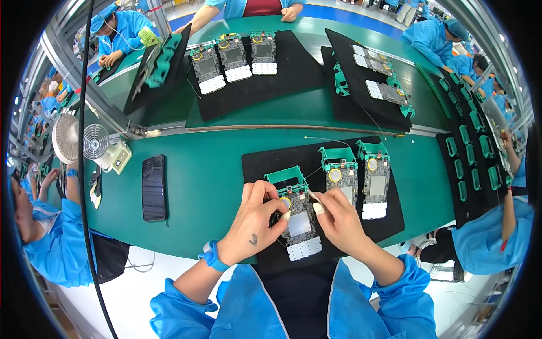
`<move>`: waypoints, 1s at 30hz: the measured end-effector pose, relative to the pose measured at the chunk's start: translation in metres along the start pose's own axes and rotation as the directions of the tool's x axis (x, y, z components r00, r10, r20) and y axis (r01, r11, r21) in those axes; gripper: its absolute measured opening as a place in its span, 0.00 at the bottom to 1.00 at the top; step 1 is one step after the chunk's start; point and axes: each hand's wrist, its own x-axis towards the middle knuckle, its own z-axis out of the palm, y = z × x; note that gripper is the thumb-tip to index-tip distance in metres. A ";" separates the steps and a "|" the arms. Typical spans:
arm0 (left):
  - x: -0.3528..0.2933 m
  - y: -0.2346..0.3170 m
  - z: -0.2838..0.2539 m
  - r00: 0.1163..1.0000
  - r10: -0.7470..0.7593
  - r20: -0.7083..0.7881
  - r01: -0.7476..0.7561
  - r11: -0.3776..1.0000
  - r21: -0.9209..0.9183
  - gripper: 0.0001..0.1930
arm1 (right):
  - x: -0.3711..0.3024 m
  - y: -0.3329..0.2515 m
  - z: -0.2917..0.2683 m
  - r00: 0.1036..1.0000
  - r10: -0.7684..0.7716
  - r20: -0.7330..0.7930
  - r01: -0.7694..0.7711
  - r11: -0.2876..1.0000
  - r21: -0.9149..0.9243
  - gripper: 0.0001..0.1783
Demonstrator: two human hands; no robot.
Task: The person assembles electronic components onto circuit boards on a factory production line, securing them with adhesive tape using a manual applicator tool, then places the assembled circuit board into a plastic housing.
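A circuit board [305, 248] with a square metal shield, a white lower section and a green plastic bracket [285, 177] at its top lies on a black mat [254, 164] in front of me. My left hand [254, 217] is closed on the board's left edge, fingertips beside a yellow-ringed coin cell [285, 202]. At the board's right edge my right hand [341, 220] pinches a small, thin item that I cannot make out. Two similar boards stand to the right on the mat, a middle board [342, 183] and a right board [375, 186], each with a green bracket.
A black phone [154, 187] and a small fan [96, 141] sit to the left. Across a rail, more boards [231, 56] lie on black mats along the belt. Green brackets [470, 155] fill a mat at the right. A black cable [83, 169] hangs at the left. Co-workers sit around.
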 end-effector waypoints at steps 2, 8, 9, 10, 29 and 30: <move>0.000 -0.002 0.000 1.000 -0.008 0.008 0.008 1.000 -0.010 0.09 | -0.002 0.005 0.005 0.997 -0.082 -0.012 0.082 0.996 -0.023 0.18; -0.001 -0.005 -0.003 0.999 -0.044 0.029 0.045 0.997 -0.058 0.10 | 0.013 0.003 0.013 0.927 -0.364 0.090 0.373 0.878 -0.299 0.15; -0.002 -0.005 -0.004 0.999 -0.048 0.026 0.050 0.996 -0.069 0.11 | 0.014 0.003 0.013 0.928 -0.362 0.090 0.372 0.879 -0.297 0.15; -0.003 -0.005 -0.003 0.998 -0.050 0.028 0.052 0.996 -0.069 0.11 | 0.014 0.004 0.012 0.929 -0.358 0.097 0.370 0.884 -0.286 0.16; 0.008 0.002 -0.005 0.998 0.012 0.067 -0.012 1.000 0.005 0.09 | -0.001 -0.002 -0.006 0.998 0.056 0.038 -0.055 0.998 -0.039 0.16; 0.009 0.003 -0.005 0.997 0.017 0.069 -0.019 1.000 0.021 0.09 | -0.002 -0.002 -0.005 0.998 0.039 0.042 -0.036 0.997 -0.064 0.16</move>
